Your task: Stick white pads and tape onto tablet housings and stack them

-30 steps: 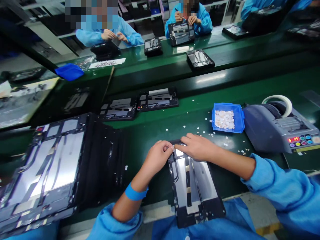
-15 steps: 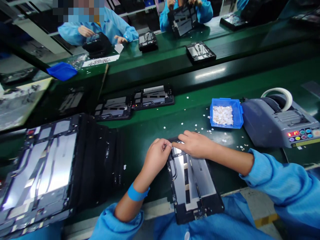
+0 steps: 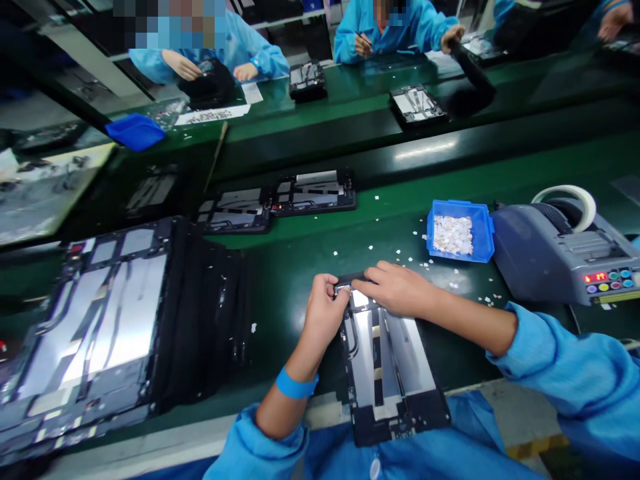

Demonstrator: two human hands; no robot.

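At the far left of the frame, a stack of dark tablet frames (image 3: 90,333) lies on the green bench (image 3: 300,260), well apart from the work in hand. Two more open frames (image 3: 277,200) sit side by side in the middle distance, on the belt's near edge. At lower centre, the person's left hand (image 3: 325,313), a blue band at the wrist, pinches the far left corner of a tablet frame (image 3: 387,373) between thumb and fingers, clenched on its top edge. The right hand (image 3: 397,288) lies just beside it, fingers flat and pressing down on the same far end (whether a small piece sits under the fingertips cannot be told). The frame's long axis runs away from the person, near end overhanging the bench edge toward the lap, far end under both hands; the two hands meet at that far end, the left reaching it from the side. Right of centre, a blue tray (image 3: 460,233) of small white pieces stands near the right hand, with a grey tape dispenser (image 3: 555,257) touching it at far right. Across the upper frame, other people in blue sleeves work.
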